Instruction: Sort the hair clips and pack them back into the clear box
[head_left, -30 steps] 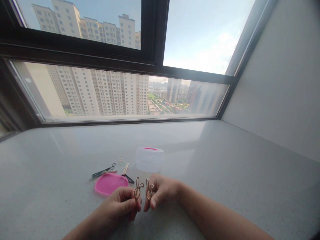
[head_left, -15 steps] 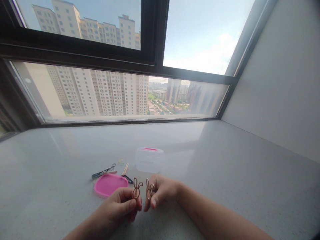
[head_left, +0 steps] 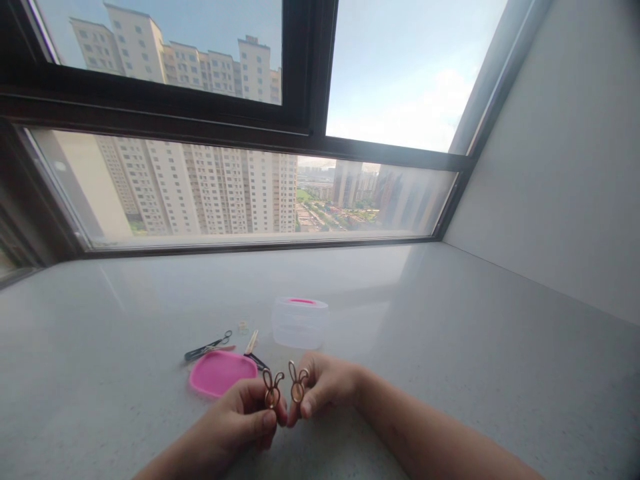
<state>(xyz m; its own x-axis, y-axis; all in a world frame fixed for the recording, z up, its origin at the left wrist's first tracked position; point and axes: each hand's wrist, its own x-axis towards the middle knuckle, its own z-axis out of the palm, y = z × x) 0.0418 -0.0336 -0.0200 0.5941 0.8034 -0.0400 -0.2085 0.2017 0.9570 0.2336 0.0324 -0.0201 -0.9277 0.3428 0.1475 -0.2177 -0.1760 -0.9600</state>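
Note:
My left hand [head_left: 246, 412] pinches a copper-coloured, rabbit-shaped metal clip [head_left: 273, 389] with its ears upward. A matching rabbit-shaped clip [head_left: 298, 385] is between the thumb and fingers of my right hand [head_left: 327, 381]. The two clips stand side by side with a narrow gap between them, and the fingertips of both hands nearly meet below. Whatever is behind each rabbit outline is hidden by my fingers. Just beyond my left hand lies a shallow pink lid or tray [head_left: 223, 375].
Behind the pink piece lie dark, slender clips or tools [head_left: 206, 349]. A tan clip [head_left: 252, 341], a black clip [head_left: 259, 362] and small pale rings [head_left: 243, 327] are nearby. A translucent box [head_left: 300, 325] with a pink top mark stands farther back. A window [head_left: 250, 200] borders the sill.
Both hands keep hold of their clips. The left clip has dropped slightly, and the right clip has turned more face-on to me. The view has shifted a little.

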